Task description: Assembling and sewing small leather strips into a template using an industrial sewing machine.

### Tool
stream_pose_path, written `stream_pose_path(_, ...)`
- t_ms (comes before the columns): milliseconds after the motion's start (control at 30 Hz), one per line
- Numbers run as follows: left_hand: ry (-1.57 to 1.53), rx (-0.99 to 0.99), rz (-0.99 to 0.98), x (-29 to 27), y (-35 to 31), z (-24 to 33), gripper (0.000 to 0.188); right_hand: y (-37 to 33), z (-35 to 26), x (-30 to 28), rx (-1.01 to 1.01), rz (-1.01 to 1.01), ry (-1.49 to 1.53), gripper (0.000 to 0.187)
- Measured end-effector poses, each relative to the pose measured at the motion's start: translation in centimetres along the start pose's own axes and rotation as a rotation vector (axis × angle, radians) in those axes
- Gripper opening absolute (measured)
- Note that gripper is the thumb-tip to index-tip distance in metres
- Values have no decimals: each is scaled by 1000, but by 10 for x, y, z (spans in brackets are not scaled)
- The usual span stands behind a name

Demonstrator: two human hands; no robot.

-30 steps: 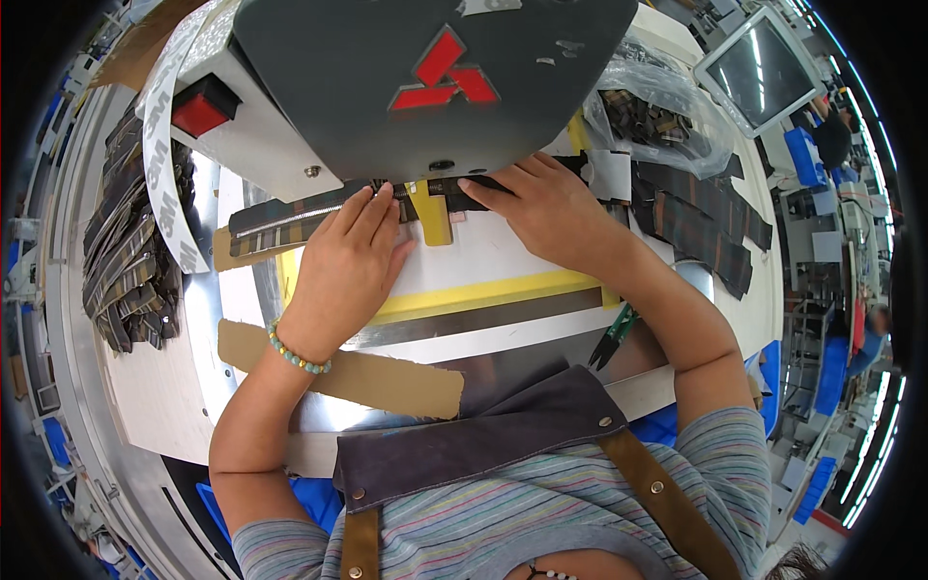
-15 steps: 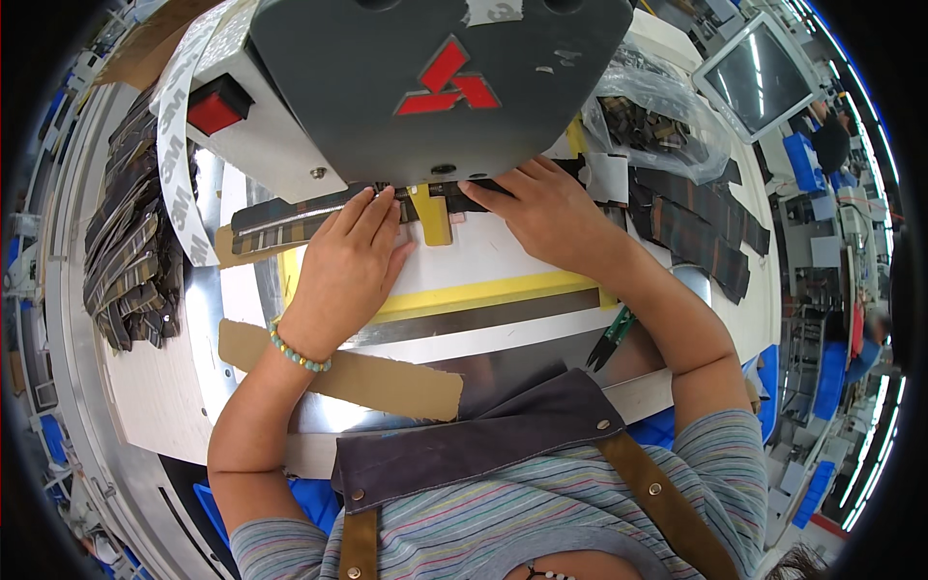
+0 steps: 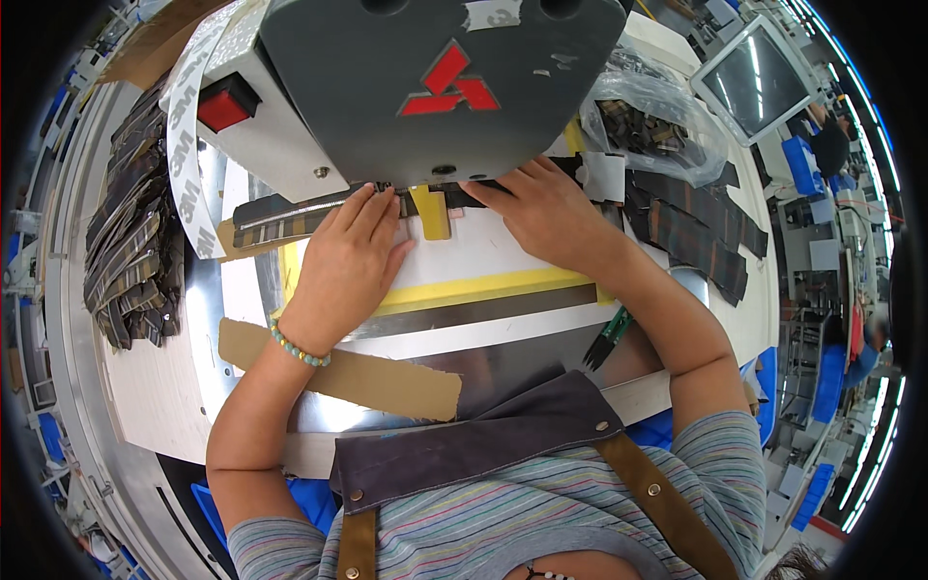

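Observation:
A dark plaid fabric strip point(image 3: 280, 226) with a pale metallic line along it, resembling a zipper, runs under the grey sewing machine head point(image 3: 445, 87). My left hand point(image 3: 350, 253) lies flat on it, fingers stretched out and tips by the yellow guide piece point(image 3: 431, 215). On the other side of the guide, my right hand point(image 3: 556, 220) rests over the strip's dark right part, its index finger reaching left and its other fingertips partly hidden under the machine head. The needle area is hidden by the head.
Plaid strips are heaped at the left point(image 3: 135, 242), and more strips point(image 3: 691, 232) lie at the right near a clear plastic bag point(image 3: 667, 126). A cardboard piece point(image 3: 387, 383) and green-handled thread snips point(image 3: 609, 340) lie near the front edge. A printed white tape point(image 3: 184, 155) hangs at the left.
Both hands stay almost in place on the strip. The machine head and hanging white tape appear slightly farther right in the picture.

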State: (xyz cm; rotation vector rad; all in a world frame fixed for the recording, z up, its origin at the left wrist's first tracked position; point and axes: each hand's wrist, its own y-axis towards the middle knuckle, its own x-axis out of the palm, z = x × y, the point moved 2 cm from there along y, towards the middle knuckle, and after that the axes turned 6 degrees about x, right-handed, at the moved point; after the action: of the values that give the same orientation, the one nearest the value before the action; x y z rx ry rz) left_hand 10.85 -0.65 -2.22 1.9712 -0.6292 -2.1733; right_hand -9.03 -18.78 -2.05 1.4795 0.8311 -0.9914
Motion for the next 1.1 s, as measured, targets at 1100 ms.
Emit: stream_pose_path(1100, -31, -4, 7, 0, 1, 0, 44, 0, -3, -3, 30, -53, 23, 40)
